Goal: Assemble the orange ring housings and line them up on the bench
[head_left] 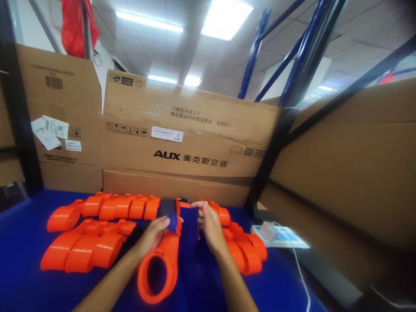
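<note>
My left hand is closed on an orange plastic ring with a handle-like neck. The ring hangs below the fingers, facing me. By the thumb a small dark-blue piece lies against the neck; its kind cannot be made out. Just to the right, my right hand is raised with the index finger stretched left and the other fingers loosely bent; nothing shows in it. That fingertip is near a small orange part. Behind the left hand stands a dark rectangular object.
Rows of orange ring parts lie on the blue table, with more at the front left and the right. Cardboard walls the back. A white power strip with a cable lies right, by a dark rack post.
</note>
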